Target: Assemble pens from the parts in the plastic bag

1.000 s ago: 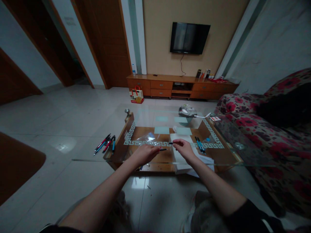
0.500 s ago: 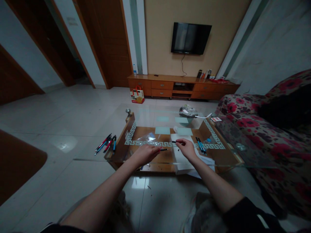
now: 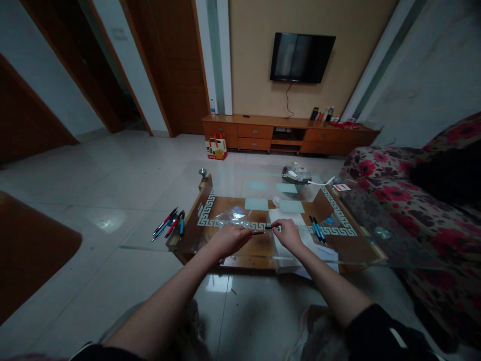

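Over the glass coffee table [image 3: 233, 254], my left hand [image 3: 230, 239] is closed around a pen [image 3: 257, 232], whose dark end points right; most of its barrel is hidden in the fingers. My right hand [image 3: 287, 233] pinches a small black pen part [image 3: 268, 227], perhaps a cap. The two pieces are close together, with a small gap between them. To the left, several red, blue and black pens [image 3: 171, 224] lie in a pile on the glass. A few blue and black pens [image 3: 317, 229] lie side by side right of my right hand.
A clear plastic bag [image 3: 233, 214] lies beyond my left hand. White paper [image 3: 289, 250] shows under my right arm. Toward the far edge stands a bowl with a bag in it [image 3: 296, 173]. A flowered sofa [image 3: 398, 170] borders the right side.
My right hand has come lower, bringing the small black part nearer the end of the pen in my left hand. The whole view has shifted slightly.
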Tool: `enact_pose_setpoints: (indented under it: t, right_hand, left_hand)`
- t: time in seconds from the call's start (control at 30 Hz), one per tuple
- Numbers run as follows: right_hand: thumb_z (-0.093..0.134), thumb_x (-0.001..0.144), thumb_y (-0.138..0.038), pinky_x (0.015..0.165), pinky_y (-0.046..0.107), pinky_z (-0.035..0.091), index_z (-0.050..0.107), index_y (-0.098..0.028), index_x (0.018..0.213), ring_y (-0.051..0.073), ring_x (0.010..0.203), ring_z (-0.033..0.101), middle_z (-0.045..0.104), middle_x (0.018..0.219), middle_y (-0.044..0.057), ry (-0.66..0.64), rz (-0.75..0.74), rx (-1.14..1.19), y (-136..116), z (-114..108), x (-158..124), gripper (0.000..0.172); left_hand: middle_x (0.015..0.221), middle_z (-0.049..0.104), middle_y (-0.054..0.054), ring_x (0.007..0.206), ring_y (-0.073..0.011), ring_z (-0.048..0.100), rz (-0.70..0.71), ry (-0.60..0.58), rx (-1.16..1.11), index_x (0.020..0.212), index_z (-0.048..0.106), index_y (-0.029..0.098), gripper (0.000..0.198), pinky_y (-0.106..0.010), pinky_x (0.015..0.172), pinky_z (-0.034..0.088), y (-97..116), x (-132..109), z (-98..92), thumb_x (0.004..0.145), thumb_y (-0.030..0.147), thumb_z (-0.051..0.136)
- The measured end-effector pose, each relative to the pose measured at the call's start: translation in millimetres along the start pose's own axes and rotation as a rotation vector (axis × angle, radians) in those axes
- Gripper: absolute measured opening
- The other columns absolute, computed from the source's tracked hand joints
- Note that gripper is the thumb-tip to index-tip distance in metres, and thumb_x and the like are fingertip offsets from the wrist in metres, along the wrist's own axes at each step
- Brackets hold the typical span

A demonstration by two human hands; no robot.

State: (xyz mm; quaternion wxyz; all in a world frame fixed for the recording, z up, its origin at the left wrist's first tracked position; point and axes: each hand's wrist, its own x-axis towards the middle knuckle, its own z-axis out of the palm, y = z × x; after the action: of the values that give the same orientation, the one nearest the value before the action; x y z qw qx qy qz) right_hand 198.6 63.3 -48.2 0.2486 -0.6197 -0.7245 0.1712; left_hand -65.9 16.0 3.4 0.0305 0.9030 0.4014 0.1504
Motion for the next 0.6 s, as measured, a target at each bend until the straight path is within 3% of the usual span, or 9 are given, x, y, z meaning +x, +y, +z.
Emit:
enact_pose_setpoints:
  t: [0.33,0.47,0.6]
  right_hand:
    - [0.063,0.078,-0.021,0.091,0.035,0.038,0.073,-0.023,0.094,0.026,0.102,0.055,0.069,0.1,0.007,0.003,-0.02,-0.054,2.7,-1.2,3.3,0.019]
    - [0.059,0.081,-0.021,0.091,0.035,0.039,0.072,-0.02,0.09,0.024,0.098,0.057,0.069,0.097,0.007,0.06,-0.076,0.017,-8.1,-12.2,0.8,0.016]
    - [0.052,0.088,-0.028,0.079,0.03,0.043,0.07,-0.018,0.089,0.02,0.083,0.06,0.069,0.089,0.006,0.037,-0.139,0.186,-26.8,-22.0,-13.2,0.02]
  left_hand:
    - [0.084,0.07,-0.007,0.074,-0.0191,0.066,-0.003,-0.032,0.053,0.106,0.067,0.022,0.032,-0.028,0.067,0.047,3.5,-0.5,-5.4,0.101,0.036,0.039]
    - [0.085,0.071,-0.007,0.074,-0.0183,0.066,0.01,-0.041,0.064,0.107,0.067,0.022,0.031,-0.027,0.068,0.047,7.1,-2.3,-7.8,0.101,0.035,0.039]
    - [0.085,0.071,-0.006,0.072,-0.017,0.065,0.039,-0.021,0.054,0.107,0.066,0.022,0.027,-0.026,0.066,0.046,10.3,-5.6,-7.1,0.1,0.032,0.042]
